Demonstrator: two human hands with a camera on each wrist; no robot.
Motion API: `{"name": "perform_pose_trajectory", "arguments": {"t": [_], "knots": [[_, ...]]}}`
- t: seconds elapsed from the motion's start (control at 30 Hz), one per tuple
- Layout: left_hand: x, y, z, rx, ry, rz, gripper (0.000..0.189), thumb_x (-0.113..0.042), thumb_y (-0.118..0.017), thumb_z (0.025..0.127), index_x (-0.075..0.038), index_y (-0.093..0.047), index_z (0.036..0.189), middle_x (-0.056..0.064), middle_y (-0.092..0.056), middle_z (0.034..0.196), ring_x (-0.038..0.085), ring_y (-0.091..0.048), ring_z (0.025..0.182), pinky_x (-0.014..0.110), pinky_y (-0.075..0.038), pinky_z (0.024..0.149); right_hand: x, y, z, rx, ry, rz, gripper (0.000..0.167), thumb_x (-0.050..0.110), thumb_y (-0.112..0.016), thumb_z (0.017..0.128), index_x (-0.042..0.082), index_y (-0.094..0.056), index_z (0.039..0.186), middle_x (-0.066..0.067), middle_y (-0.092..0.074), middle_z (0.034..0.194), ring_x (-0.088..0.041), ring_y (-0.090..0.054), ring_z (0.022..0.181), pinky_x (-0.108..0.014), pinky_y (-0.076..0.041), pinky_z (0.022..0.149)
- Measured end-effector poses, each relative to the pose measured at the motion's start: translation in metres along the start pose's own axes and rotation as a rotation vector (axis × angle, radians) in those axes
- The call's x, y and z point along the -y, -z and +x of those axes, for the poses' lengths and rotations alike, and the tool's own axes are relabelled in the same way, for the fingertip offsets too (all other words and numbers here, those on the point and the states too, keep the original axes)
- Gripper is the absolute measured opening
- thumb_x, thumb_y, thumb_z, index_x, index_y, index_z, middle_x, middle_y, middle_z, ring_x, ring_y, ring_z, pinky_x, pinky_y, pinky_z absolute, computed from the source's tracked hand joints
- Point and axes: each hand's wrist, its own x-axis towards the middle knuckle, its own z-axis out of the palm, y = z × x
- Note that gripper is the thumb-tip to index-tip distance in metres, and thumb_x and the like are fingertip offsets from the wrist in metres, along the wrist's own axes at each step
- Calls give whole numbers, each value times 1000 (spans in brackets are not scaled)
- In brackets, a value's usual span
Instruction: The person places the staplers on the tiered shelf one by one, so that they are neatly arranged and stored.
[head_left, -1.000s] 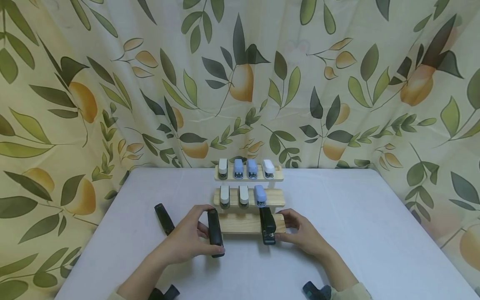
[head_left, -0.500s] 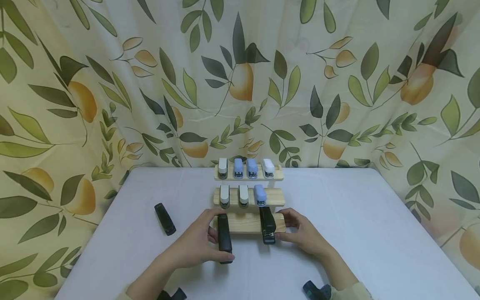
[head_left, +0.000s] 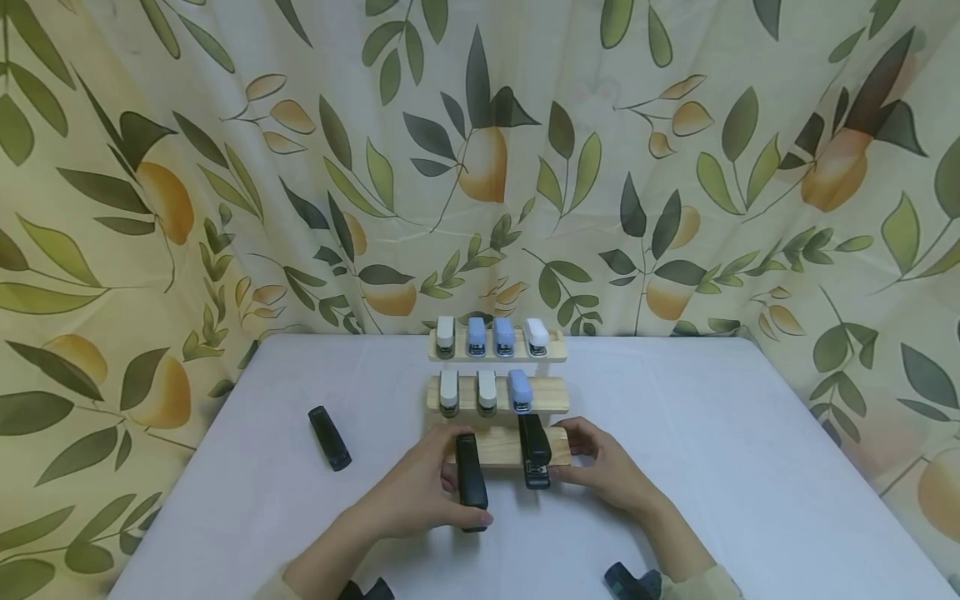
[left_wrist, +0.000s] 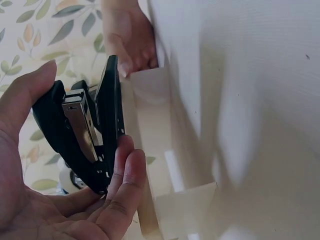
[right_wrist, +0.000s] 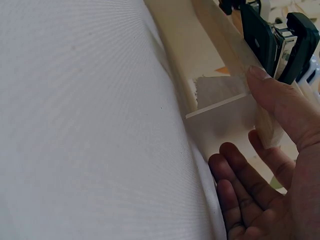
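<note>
My left hand grips a black stapler between thumb and fingers, over the left part of the lowest wooden tier of a stepped rack. In the left wrist view that stapler is seen from the side, its metal magazine showing. My right hand holds the right end of the lowest tier; the right wrist view shows the thumb on the board's top and the index finger beneath. Just left of this hand, a second black stapler stands on the same tier.
The middle tier bears two pale staplers and a blue one. On the top tier stand several pale and blue staplers. Another black stapler lies on the white table at left. A patterned curtain hangs behind.
My left hand has moved right and slightly toward me with the black stapler, now in front of the lowest tier's left part. The right hand stays at the tier's end.
</note>
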Motion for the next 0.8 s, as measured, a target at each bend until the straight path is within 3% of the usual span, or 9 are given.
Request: {"name": "perform_pose_trajectory", "arguments": {"t": [0.4,0.8], "knots": [[-4,-11,11,-23,-9,14,105,-46,-95,70,-21,-40,156,7,-49,141,11,-65,91,29,-55,79,-1,-1,1,-6,-16,4,60,30,-88,82,16,-60,133,-5,-65,130,-23,-61,114,-46,-47,102],[-10,-14,17,-3,31,-24,105,-47,-94,72,-20,-39,157,10,-48,146,9,-70,89,29,-57,77,-1,-1,1,-4,-26,3,61,31,-88,82,17,-59,134,-5,-64,131,-23,-61,115,-46,-47,102]]}}
